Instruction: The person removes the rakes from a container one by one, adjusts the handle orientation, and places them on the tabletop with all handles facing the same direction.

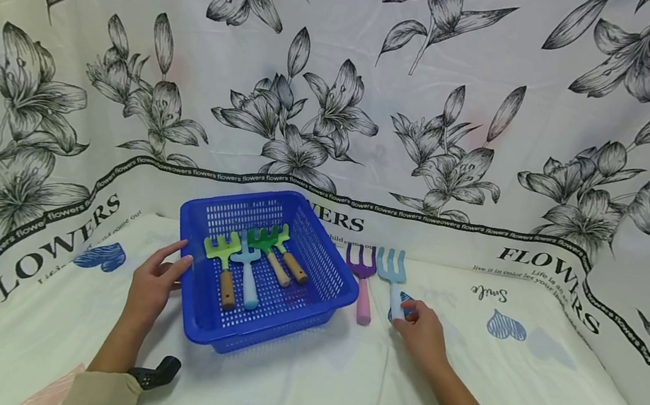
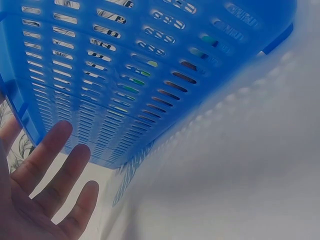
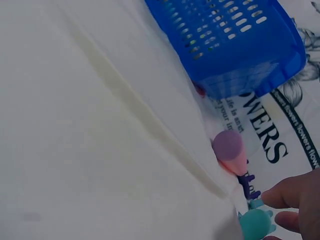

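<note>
A blue plastic basket (image 1: pixel 270 338) with slotted walls stands left of the middle of the table, several small garden forks lying inside. My left hand (image 1: pixel 153 283) holds its left rim between thumb and forefinger; in the left wrist view the other fingers (image 2: pixel 75 165) spread loosely beside the basket's slotted side. My right hand (image 1: pixel 422 333) pinches the handle of a light blue garden fork (image 1: pixel 394 271), tines pointing away from me. Between basket and hand lies a purple garden fork with a pink handle (image 1: pixel 364 302). In the right wrist view, the blue fork's rounded handle end (image 3: pixel 255 224) shows by the fingertips.
Inside the basket are a light green fork (image 1: pixel 227 279) with a brown handle, a light blue one (image 1: pixel 250 283) and a dark green one (image 1: pixel 263 241). A white printed cloth (image 1: pixel 317 402) covers the table. Behind rises a flowered curtain (image 1: pixel 354 28).
</note>
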Action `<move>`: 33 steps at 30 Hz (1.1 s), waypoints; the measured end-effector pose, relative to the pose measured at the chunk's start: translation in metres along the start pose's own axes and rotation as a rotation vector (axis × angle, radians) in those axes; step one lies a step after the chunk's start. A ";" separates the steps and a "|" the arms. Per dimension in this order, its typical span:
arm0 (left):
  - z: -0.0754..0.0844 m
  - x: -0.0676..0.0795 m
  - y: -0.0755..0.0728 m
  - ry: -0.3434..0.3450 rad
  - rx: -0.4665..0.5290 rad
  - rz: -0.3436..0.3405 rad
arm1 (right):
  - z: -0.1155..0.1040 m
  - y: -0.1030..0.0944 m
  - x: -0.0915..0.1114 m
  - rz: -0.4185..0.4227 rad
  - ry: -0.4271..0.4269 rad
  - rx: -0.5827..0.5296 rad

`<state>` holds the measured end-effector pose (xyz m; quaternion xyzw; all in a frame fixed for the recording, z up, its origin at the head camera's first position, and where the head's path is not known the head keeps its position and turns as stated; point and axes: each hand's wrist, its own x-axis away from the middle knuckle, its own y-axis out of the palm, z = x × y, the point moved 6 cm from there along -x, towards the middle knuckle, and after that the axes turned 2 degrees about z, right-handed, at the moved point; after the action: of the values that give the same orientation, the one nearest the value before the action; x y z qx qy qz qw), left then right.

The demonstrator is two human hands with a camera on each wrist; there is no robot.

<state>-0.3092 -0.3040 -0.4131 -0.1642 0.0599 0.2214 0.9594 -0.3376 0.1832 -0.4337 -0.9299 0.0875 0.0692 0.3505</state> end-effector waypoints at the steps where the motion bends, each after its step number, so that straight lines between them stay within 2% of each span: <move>1: 0.000 0.000 0.000 0.000 -0.001 0.001 | -0.001 -0.001 0.000 0.002 -0.007 0.002; 13: -0.001 -0.001 0.001 -0.003 -0.014 0.002 | -0.027 -0.005 0.007 0.045 -0.052 -0.048; 24: -0.001 -0.002 0.001 -0.006 -0.010 -0.005 | -0.065 -0.010 0.012 0.050 -0.074 -0.148; 28: 0.000 -0.002 0.001 -0.007 -0.009 -0.005 | -0.079 -0.010 0.013 0.082 -0.131 -0.196; 33: 0.000 -0.002 0.000 -0.008 -0.008 0.001 | -0.099 -0.008 0.013 0.151 -0.271 -0.191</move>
<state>-0.3115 -0.3047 -0.4132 -0.1669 0.0553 0.2228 0.9589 -0.3170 0.1220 -0.3573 -0.9319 0.1021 0.2278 0.2631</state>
